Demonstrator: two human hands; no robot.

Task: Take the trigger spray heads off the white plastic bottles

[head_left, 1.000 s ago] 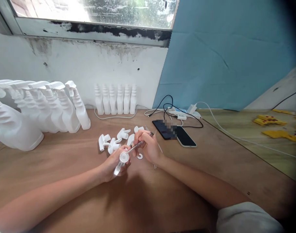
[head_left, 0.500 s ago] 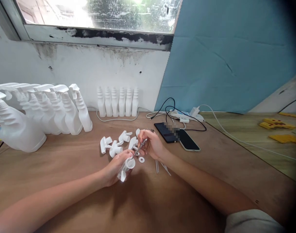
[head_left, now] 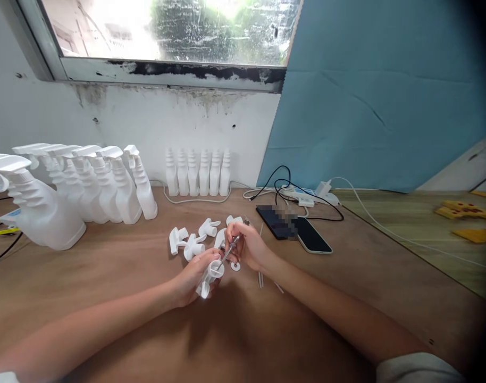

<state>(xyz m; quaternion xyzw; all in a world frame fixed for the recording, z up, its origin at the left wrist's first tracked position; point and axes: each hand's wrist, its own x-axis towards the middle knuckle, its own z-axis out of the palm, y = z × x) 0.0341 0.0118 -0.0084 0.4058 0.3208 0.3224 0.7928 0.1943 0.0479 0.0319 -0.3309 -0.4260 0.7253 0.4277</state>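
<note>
My left hand (head_left: pixel 190 275) is closed around a white trigger spray head (head_left: pixel 205 280), its round open collar facing up towards me. Between the fingers of my right hand (head_left: pixel 246 247) is a thin metal tool (head_left: pixel 229 250), slanting down to the left with its tip inside that collar. The tool's exact kind is hard to make out. Just beyond both hands lie several loose spray heads (head_left: pixel 178 240). A white ring washer (head_left: pixel 235 267) rests under my right hand, partly covered. Thin white tubes (head_left: pixel 260 280) lie beside my right wrist.
White spray bottles (head_left: pixel 125 194) with heads on stand in a group at the left. Several small white bottles (head_left: pixel 204 178) line the wall. Two phones (head_left: pixel 315 235), cables (head_left: pixel 326 217) and a power strip (head_left: pixel 307 194) occupy the back right of the table (head_left: pixel 155 340).
The tool's tip has gone from the collar's rim to inside the opening, and my right hand has moved slightly lower, covering part of the washer. The whole view has shifted a little.
</note>
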